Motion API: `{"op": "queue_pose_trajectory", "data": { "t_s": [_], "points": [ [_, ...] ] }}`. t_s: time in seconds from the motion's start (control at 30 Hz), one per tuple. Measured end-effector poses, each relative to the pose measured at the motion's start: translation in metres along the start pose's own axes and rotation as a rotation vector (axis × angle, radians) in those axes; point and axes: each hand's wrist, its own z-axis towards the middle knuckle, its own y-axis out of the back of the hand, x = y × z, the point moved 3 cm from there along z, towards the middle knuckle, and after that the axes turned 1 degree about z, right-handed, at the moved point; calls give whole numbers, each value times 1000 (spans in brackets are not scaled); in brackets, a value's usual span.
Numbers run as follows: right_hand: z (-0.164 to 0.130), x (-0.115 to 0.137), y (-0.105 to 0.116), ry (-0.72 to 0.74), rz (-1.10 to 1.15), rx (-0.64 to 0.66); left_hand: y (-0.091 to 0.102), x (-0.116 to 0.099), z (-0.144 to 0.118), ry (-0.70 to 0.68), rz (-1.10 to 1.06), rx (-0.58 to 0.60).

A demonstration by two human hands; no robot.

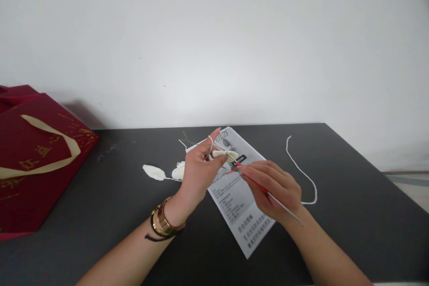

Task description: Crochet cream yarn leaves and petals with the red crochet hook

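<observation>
— What does the left hand (196, 167) pinch?
— A small cream crochet piece (224, 154), yarn looped over its forefinger.
— And the right hand (275, 187)?
— It grips a red-handled crochet hook (264, 190), tip at that piece.

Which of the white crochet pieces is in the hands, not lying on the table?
The piece pinched by the left hand, at the hook held by the right hand. The two others lie on the table, left of it.

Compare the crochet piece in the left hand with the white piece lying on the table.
The held piece is off the table, pinched by the left hand, with the hook at it; the table piece lies flat and untouched. The table piece shows a pointed leaf shape; the held one is partly hidden. Both are white yarn.
</observation>
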Motion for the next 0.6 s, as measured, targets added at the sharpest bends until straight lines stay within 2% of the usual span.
{"op": "queue_pose_trajectory", "data": {
  "t_s": [0.23, 0.6],
  "points": [
    [4, 0, -3, -90, 72, -24, 9, 2, -2, -23, -73, -50],
    [2, 2, -17, -89, 74, 99, 20, 7, -4, -75, -98, -108]
  ]
}}
